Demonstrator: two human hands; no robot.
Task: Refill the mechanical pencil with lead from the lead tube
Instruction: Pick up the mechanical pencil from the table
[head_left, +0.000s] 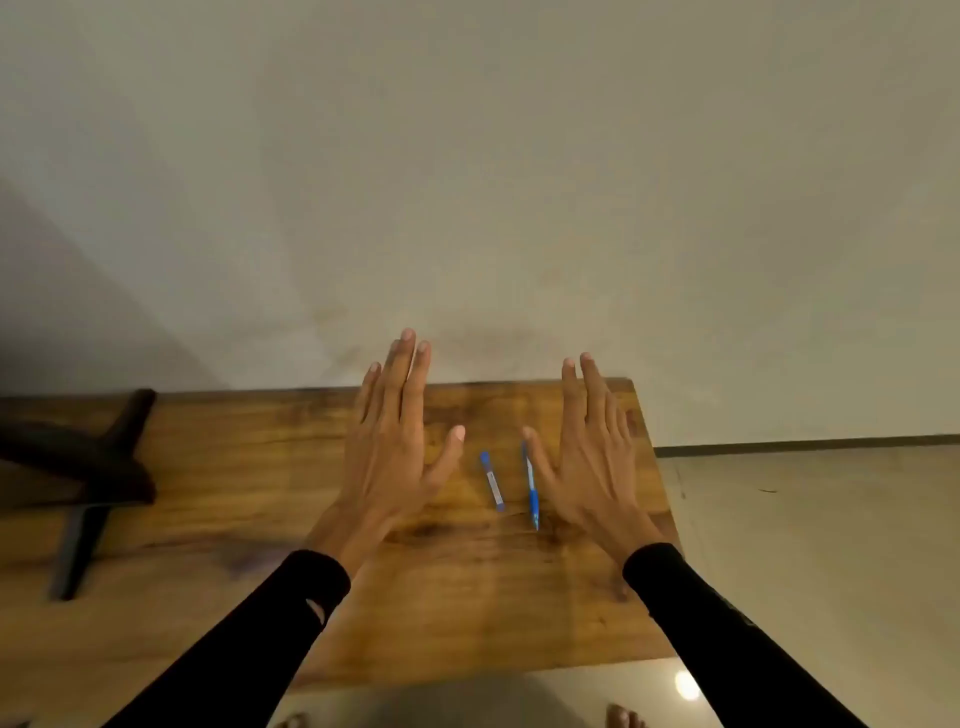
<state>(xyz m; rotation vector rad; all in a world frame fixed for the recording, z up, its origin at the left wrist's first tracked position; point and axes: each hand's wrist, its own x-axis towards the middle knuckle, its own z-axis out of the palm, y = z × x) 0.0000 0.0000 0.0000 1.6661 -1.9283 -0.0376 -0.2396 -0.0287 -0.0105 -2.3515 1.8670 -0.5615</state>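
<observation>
A blue mechanical pencil (532, 491) lies on the wooden table (467, 587), pointing roughly toward me. Just left of it lies the small lead tube (492, 480), white-bodied with a blue cap at its far end. My left hand (397, 436) hovers flat, palm down, left of the tube, with its fingers extended and holding nothing. My right hand (592, 457) is held the same way just right of the pencil, its thumb tip close to the pencil's far end. Neither hand touches either object.
A dark stand-like object (88, 467) with a grey leg rests on the table's left part. The table's right edge ends near my right hand, beyond it pale floor (805, 545). A plain wall stands behind the table. Bare toes (623, 719) show below.
</observation>
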